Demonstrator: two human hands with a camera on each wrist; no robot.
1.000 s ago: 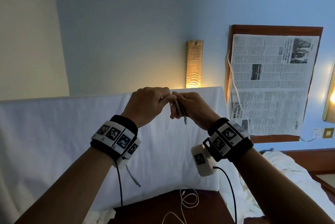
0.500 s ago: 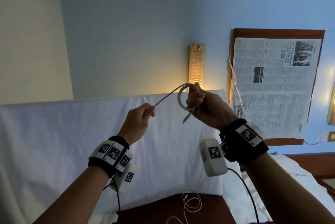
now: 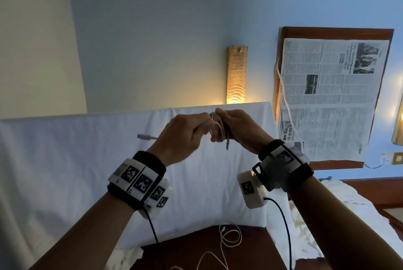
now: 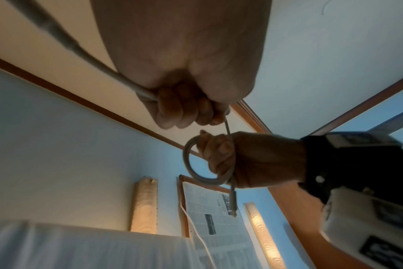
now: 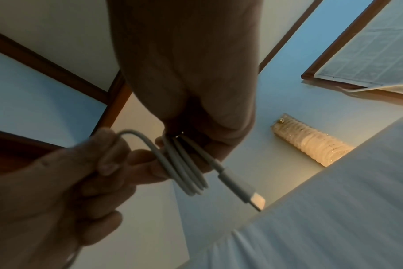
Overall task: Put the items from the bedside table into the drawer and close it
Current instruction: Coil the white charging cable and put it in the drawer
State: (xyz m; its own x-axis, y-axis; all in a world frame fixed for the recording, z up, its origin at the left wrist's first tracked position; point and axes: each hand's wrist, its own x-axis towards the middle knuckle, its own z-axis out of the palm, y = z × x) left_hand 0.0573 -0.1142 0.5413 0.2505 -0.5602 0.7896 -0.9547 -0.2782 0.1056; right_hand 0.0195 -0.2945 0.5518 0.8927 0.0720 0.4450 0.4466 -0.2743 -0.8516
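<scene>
I hold a white charging cable [image 3: 222, 131] up in front of me with both hands. Its coils wrap around the fingers of my right hand [image 3: 237, 130], and one plug [image 3: 227, 146] hangs below them. My left hand [image 3: 187, 134] pinches the free stretch right beside the coil, and the other plug [image 3: 145, 137] sticks out to its left. The right wrist view shows several loops of the cable [image 5: 184, 169] gripped by my right hand [image 5: 196, 102], with my left hand [image 5: 99, 163] against them. In the left wrist view the cable's loop [image 4: 191, 163] hangs from my right hand [image 4: 253, 160].
The dark wooden bedside table [image 3: 192, 254] lies low in the head view, with a second thin white cable [image 3: 229, 240] loose on it. A white pillow [image 3: 65, 160] stands behind it. A lit wall lamp [image 3: 236, 75] and a framed newspaper [image 3: 331, 95] hang on the blue wall.
My left hand, held out to the left with the cable stretched half a second ago, has come back against my right hand. Another loop lies on the coil.
</scene>
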